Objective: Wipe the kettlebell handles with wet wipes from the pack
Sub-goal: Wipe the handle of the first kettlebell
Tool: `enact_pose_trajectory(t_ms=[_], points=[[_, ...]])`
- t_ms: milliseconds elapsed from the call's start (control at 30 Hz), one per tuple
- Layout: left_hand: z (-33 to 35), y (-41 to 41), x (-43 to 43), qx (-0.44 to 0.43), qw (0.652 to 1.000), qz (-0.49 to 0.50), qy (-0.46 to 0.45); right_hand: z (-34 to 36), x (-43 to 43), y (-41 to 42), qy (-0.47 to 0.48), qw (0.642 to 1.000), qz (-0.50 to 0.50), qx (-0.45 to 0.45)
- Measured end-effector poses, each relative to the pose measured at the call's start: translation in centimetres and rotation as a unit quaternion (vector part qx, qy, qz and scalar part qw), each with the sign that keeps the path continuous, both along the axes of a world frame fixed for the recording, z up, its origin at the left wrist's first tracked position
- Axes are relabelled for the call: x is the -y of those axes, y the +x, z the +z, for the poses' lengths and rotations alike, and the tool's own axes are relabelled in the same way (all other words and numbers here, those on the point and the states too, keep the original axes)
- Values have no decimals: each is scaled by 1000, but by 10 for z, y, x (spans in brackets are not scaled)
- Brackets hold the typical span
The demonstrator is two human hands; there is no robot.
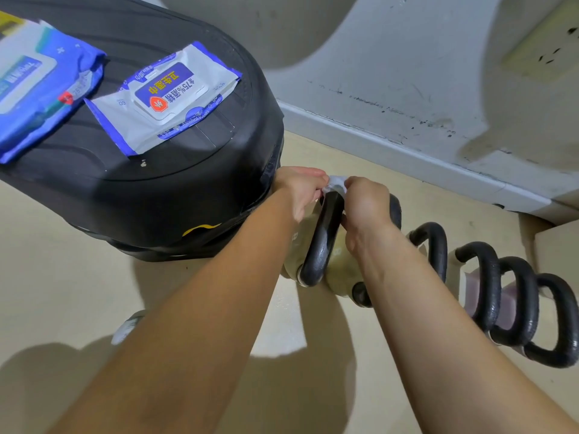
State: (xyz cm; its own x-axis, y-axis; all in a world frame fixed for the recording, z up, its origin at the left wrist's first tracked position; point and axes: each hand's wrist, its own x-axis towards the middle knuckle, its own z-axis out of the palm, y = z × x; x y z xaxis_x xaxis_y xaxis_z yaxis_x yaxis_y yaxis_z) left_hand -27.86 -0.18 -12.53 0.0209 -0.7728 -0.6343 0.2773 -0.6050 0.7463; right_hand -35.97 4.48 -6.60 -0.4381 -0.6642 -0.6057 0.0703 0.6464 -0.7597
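Note:
A cream kettlebell (340,270) with a black handle (322,239) stands on the floor beside a row of several more kettlebells (507,296). A white wet wipe (336,182) is draped over the top of that handle. My left hand (300,192) pinches one end of the wipe, and my right hand (365,203) pinches the other end, with both hands at the handle's top. A white and blue pack of wet wipes (166,95) lies with its lid closed on a black stool-like stand (156,189).
A second, blue wipe pack (40,89) lies at the stand's left. A white wall with a skirting board (407,151) runs behind the kettlebells. A cardboard box (557,245) sits at the far right. A small wrapped object (127,328) lies on the beige floor.

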Motion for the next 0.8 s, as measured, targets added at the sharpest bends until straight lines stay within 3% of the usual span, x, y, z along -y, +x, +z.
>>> enact_pose_trajectory(t_ms=[100,300,467,567,800], points=[[-4,-5,6,47,999,4,-12,-6,-10,3,-27,998,40,-29],[-26,-13,11,158,986,-12,-44,-14,6,-10,-21,990,-22,139],[-44,-14,8,207,978,3,-6,-21,13,-18,21,988,-11,154],[-25,-13,8,144,990,5,9,-17,16,-19,-2,985,-20,169],[-6,6,-24,5,996,-15,-91,-15,-21,-21,-89,980,-13,180]])
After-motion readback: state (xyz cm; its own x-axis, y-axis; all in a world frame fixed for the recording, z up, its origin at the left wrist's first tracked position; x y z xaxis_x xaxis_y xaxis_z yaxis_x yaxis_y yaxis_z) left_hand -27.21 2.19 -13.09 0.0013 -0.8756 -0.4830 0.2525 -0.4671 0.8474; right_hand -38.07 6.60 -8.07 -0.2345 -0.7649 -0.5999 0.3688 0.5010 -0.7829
